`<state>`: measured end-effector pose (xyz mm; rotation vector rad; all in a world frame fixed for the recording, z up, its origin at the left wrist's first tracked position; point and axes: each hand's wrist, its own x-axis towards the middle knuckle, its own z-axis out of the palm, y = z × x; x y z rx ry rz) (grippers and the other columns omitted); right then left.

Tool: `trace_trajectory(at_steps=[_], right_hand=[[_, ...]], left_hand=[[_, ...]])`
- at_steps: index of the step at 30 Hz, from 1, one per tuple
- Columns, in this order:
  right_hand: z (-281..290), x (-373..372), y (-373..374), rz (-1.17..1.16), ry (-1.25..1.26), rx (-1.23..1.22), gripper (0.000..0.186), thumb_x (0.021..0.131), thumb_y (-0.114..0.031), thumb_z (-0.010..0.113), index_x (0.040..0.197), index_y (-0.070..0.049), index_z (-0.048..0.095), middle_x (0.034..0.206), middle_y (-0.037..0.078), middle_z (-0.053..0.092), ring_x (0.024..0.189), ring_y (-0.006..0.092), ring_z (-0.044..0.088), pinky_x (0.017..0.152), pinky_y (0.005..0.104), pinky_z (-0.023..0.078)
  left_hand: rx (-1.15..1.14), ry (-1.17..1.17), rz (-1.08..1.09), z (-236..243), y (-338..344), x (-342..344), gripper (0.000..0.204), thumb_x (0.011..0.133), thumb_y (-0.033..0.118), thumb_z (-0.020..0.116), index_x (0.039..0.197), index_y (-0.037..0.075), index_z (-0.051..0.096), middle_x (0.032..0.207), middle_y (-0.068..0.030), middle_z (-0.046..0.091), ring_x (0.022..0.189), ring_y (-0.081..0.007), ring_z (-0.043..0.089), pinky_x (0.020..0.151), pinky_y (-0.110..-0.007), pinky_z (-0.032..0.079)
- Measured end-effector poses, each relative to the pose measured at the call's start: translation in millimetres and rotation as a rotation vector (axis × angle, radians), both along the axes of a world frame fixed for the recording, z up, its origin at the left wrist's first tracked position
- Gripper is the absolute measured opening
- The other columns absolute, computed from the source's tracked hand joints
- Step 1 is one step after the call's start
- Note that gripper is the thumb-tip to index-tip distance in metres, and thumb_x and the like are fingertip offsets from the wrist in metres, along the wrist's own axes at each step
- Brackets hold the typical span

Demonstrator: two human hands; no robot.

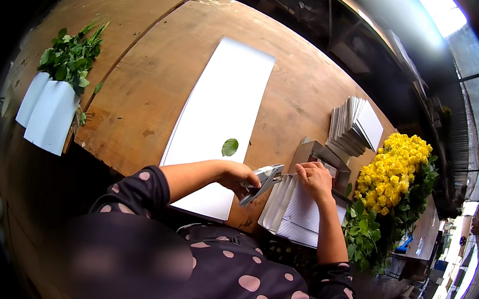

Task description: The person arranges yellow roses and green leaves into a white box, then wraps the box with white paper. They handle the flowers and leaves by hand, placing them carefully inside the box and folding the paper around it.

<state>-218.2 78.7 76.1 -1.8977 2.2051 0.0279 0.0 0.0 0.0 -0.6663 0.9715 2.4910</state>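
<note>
My left hand (pixel 240 178) is wrapped around a grey metal hand stapler (pixel 262 185), its head pointing to the right. My right hand (pixel 315 180) is close to the stapler's head, thumb and fingers pinched together. A thin light strip or wire shows between those fingers and the stapler; its kind is too small to make out. Beneath my right hand and forearm lies a stack of white corrugated cardboard sheets (pixel 299 215). Just behind it stands an open brown box (pixel 310 153), partly hidden by my hand.
Long white paper sheets (pixel 218 101) lie on the wooden table (pixel 149 87), with a green leaf (pixel 230 147) on top. Yellow roses (pixel 390 174) stand at right; a pile of cards (pixel 355 124) is behind the box. Paper-wrapped stems (pixel 56 109) lie over the left edge.
</note>
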Motion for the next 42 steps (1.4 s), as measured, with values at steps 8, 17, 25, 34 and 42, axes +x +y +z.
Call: trace_trajectory(at_steps=[8, 17, 25, 34, 42], right_hand=[[-1.0, 0.5, -9.0, 0.061, -0.05, -0.097, 0.034, 0.083, -0.036, 0.047, 0.07, -0.012, 0.067, 0.084, -0.007, 0.063, 0.094, 0.0138, 0.052, 0.077, 0.0288, 0.043], [-1.0, 3.1, -8.7, 0.025, -0.078, -0.061, 0.032, 0.082, -0.033, 0.048, 0.068, -0.011, 0.067, 0.084, -0.007, 0.063, 0.091, 0.011, 0.053, 0.072, 0.0273, 0.045], [-0.7, 4.3, -9.5, -0.007, -0.066, -0.03, 0.033, 0.082, -0.034, 0.048, 0.067, -0.011, 0.067, 0.082, -0.008, 0.063, 0.089, 0.0104, 0.054, 0.069, 0.0279, 0.046], [-4.9, 5.2, -9.9, 0.026, -0.038, -0.05, 0.035, 0.082, -0.034, 0.047, 0.066, -0.01, 0.067, 0.079, -0.005, 0.064, 0.084, 0.0122, 0.056, 0.067, 0.028, 0.046], [-6.5, 4.7, -8.2, 0.017, 0.023, -0.061, 0.04, 0.083, -0.04, 0.044, 0.067, -0.012, 0.067, 0.078, -0.004, 0.064, 0.082, 0.0135, 0.057, 0.066, 0.0286, 0.046]], left_hand=[[0.167, 0.101, -0.339, -11.0, -70.3, -32.1, 0.037, 0.083, 0.022, 0.047, 0.108, -0.006, 0.047, 0.109, -0.0211, 0.053, 0.102, -0.0325, 0.053, 0.085, -0.043, 0.042], [0.233, 0.157, -0.496, -25.8, -92.9, -44.4, 0.043, 0.084, 0.028, 0.046, 0.114, -0.004, 0.044, 0.115, -0.0217, 0.05, 0.106, -0.0341, 0.049, 0.086, -0.043, 0.042], [0.29, 0.186, -0.463, -32.0, -87.6, -39.4, 0.049, 0.085, 0.033, 0.046, 0.116, -0.004, 0.042, 0.117, -0.0217, 0.048, 0.108, -0.0333, 0.048, 0.086, -0.043, 0.041], [0.122, 0.14, -0.457, -27.1, -76.3, -56.8, 0.044, 0.083, 0.04, 0.049, 0.104, 0.001, 0.052, 0.093, -0.0096, 0.057, 0.083, -0.0203, 0.056, 0.069, -0.034, 0.045], [0.052, 0.055, -0.23, -7.2, -26.4, -34.6, 0.038, 0.083, 0.041, 0.048, 0.092, 0.004, 0.052, 0.076, -0.004, 0.052, 0.066, -0.0132, 0.051, 0.057, -0.026, 0.042]])
